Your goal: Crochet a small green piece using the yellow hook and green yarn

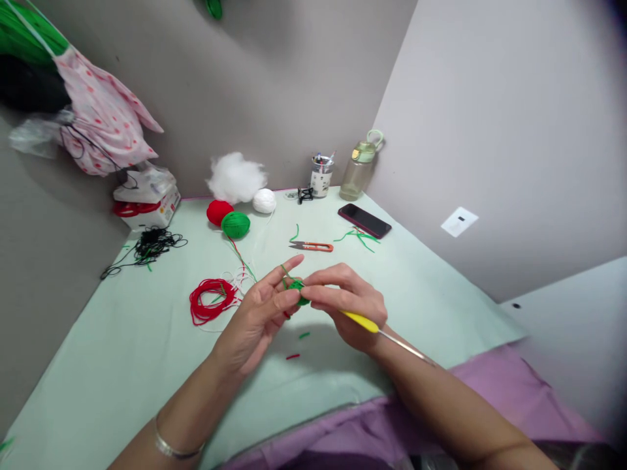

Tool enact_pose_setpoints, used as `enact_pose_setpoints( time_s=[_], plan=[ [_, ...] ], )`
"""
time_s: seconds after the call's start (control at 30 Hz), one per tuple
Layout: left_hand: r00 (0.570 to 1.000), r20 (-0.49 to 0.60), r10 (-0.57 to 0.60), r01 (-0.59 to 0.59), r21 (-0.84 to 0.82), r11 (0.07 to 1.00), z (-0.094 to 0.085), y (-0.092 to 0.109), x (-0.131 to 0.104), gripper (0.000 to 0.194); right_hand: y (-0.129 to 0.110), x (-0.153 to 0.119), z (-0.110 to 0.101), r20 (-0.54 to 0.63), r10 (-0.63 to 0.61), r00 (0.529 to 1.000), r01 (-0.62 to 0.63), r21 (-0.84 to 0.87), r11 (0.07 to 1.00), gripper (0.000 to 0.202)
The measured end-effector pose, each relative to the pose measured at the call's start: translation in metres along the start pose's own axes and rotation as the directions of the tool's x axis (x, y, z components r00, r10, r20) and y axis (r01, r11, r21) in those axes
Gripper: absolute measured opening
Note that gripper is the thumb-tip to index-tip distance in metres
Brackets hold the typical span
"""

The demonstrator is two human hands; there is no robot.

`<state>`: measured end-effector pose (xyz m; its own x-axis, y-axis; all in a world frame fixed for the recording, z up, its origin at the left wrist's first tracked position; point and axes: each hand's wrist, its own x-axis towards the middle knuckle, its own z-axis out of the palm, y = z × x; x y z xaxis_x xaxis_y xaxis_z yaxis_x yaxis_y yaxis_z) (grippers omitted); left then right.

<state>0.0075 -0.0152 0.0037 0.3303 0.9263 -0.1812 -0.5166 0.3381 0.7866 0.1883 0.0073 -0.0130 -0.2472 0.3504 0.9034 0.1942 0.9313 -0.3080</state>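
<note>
Between thumb and fingers, my left hand (267,310) pinches a small green crochet piece (298,292); a green strand passes over its raised index finger. My right hand (350,303) is closed around a crochet hook (361,321) with a yellow grip, its metal shaft sticking out behind toward my wrist. The hook's front end meets the crochet piece, where my fingers partly hide it. From behind my left hand, green and red strands run back toward a green yarn ball (236,224) and a red yarn ball (219,212).
Orange thread snips (311,246) lie beyond my hands. A red yarn coil (211,301) is left of them, with a black yarn tangle (155,245) farther left. White stuffing (237,177), a white yarn ball (264,201), a pen cup (321,177), a bottle (358,171) and a phone (365,220) stand or lie toward the back.
</note>
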Motion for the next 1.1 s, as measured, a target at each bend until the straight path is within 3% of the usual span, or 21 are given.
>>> enact_pose_setpoints(
  time_s=[0.13, 0.3, 0.4, 0.47, 0.57, 0.63, 0.7, 0.77, 0.87, 0.93, 1.0, 1.1],
  plan=[
    [1.000, -0.019, 0.017, -0.017, 0.024, 1.000, -0.001, 0.003, 0.001, 0.064, 0.001, 0.002, 0.003, -0.067, 0.107, 0.992, -0.093, 0.193, 0.977, 0.025],
    [0.996, -0.069, 0.065, -0.062, 0.042, 0.997, -0.004, 0.007, 0.004, 0.063, -0.003, 0.004, 0.000, -0.049, 0.224, 0.973, -0.210, 0.211, 0.955, 0.017],
    [0.993, -0.078, 0.088, -0.083, 0.061, 0.995, -0.006, 0.008, 0.005, 0.059, 0.000, 0.004, -0.001, -0.044, 0.367, 0.929, -0.333, 0.331, 0.883, 0.016],
    [0.991, -0.075, 0.111, -0.105, 0.073, 0.992, -0.008, 0.009, 0.006, 0.055, 0.003, 0.006, -0.002, -0.026, 0.514, 0.857, -0.442, 0.474, 0.762, 0.016],
    [0.988, -0.060, 0.145, -0.138, 0.105, 0.985, -0.010, 0.008, 0.007, 0.051, 0.010, 0.011, -0.003, 0.095, 0.690, 0.717, -0.566, 0.657, 0.498, 0.020],
    [0.985, -0.045, 0.165, -0.157, 0.144, 0.977, -0.011, 0.006, 0.008, 0.051, 0.013, 0.014, -0.003, 0.229, 0.740, 0.632, -0.631, 0.706, 0.321, 0.023],
    [0.982, -0.022, 0.186, -0.178, 0.194, 0.965, -0.012, 0.003, 0.008, 0.052, 0.015, 0.015, -0.002, 0.329, 0.736, 0.592, -0.670, 0.708, 0.222, 0.026],
    [0.981, 0.004, 0.194, -0.189, 0.242, 0.952, -0.012, 0.000, 0.008, 0.055, 0.015, 0.012, 0.000, 0.328, 0.709, 0.624, -0.670, 0.692, 0.270, 0.026],
    [0.986, 0.027, 0.166, -0.167, 0.270, 0.948, -0.012, -0.003, 0.007, 0.060, 0.013, 0.006, 0.001, 0.186, 0.639, 0.746, -0.590, 0.630, 0.505, 0.021],
    [0.990, 0.024, 0.137, -0.139, 0.253, 0.957, -0.011, -0.003, 0.006, 0.062, 0.012, 0.004, 0.001, 0.129, 0.601, 0.789, -0.548, 0.592, 0.592, 0.019],
    [0.994, 0.018, 0.109, -0.110, 0.209, 0.972, -0.010, -0.001, 0.005, 0.063, 0.012, 0.006, -0.001, 0.122, 0.610, 0.783, -0.548, 0.599, 0.584, 0.021],
    [0.996, 0.068, 0.062, -0.070, 0.123, 0.990, -0.008, 0.004, 0.004, 0.059, 0.013, 0.012, -0.005, 0.142, 0.676, 0.723, -0.584, 0.649, 0.488, 0.025]
  ],
)
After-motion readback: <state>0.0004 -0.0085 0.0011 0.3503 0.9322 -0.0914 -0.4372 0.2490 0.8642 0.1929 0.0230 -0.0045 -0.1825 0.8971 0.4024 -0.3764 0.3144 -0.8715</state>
